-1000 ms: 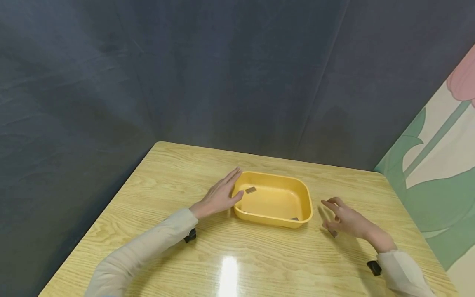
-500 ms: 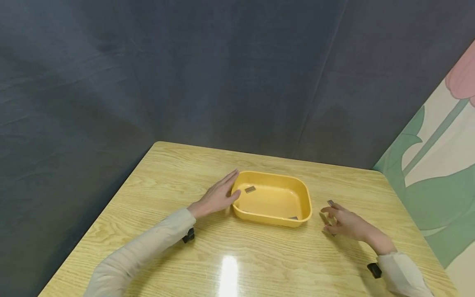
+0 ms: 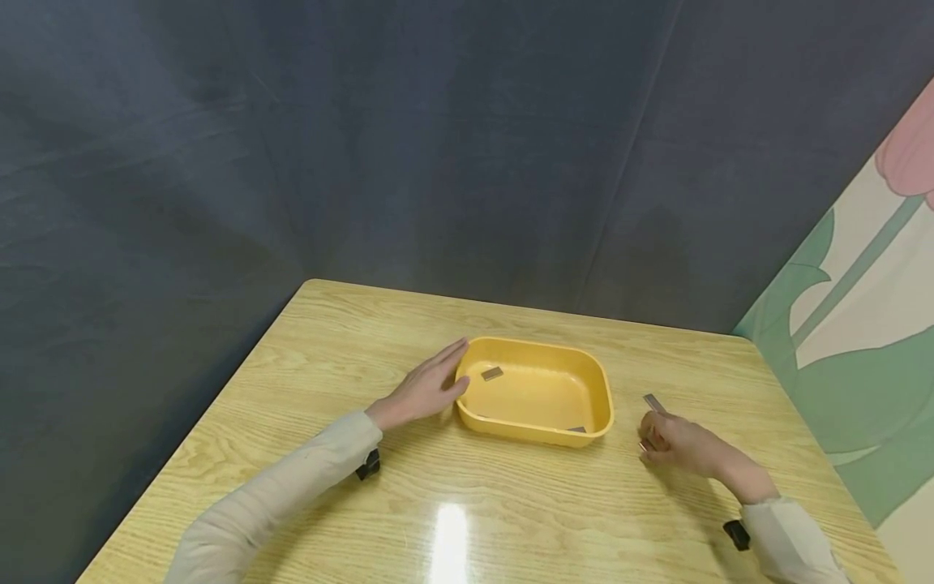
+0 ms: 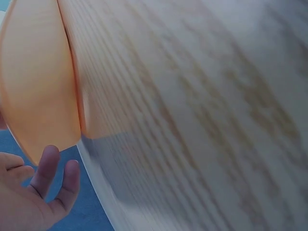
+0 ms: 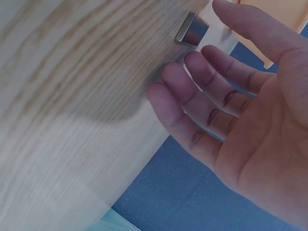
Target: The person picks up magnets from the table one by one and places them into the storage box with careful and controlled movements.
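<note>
Yellow tray [image 3: 536, 399], one: on the tabletop [image 3: 409, 511], containing a brown piece [image 3: 492, 374] and a grey piece [image 3: 577, 429]. Left hand [image 3: 423, 389]: extended, against the tray's left end. Right hand [image 3: 679, 444]: fingers bent beside a loose piece [image 3: 654, 403]; whether gripping, we cannot tell. Status: we judge the filling part-done, at least one piece outstanding.

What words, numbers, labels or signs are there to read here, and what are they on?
There are none I can read.
Yellow tray: no writing shows.
Small flat pieces in it: too small to tell.
Metal piece by the right hand: no readable marks.
Painted pink tulip: a picture, not a word.
</note>
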A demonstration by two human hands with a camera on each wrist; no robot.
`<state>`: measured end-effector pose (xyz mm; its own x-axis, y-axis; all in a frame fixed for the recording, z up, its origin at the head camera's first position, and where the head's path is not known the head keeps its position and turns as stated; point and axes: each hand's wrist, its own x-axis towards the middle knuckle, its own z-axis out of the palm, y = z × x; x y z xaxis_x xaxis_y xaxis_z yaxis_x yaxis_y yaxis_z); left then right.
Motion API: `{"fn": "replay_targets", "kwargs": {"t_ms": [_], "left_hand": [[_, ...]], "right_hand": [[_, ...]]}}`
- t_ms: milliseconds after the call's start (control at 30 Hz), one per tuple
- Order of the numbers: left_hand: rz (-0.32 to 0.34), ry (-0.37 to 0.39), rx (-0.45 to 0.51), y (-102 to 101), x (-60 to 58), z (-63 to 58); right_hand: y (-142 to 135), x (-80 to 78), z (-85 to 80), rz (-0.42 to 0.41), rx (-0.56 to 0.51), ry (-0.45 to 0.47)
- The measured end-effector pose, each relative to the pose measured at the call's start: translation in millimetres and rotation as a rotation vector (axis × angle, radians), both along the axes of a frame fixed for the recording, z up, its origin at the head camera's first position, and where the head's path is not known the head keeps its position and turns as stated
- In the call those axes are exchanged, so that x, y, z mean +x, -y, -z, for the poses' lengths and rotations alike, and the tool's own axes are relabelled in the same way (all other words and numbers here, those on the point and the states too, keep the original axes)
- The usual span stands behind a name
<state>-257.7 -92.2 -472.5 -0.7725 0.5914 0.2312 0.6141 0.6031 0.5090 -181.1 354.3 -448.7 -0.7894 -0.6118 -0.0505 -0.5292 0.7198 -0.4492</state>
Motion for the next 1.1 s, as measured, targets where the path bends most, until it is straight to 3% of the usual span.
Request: {"fn": "replay_targets", "kwargs": {"t_ms": [233,1100], "left_hand": [[-0.001,0.007,0.011,0.4,-0.5,4.0],[-0.003,0.087,-0.002,1.7,1.8,1.4]], "right_hand": [[-1.8,2.5,-1.1,0.066,0.047,0.071],[-0.5,-4.6,0.3,0.225,0.108,0.098]]}}
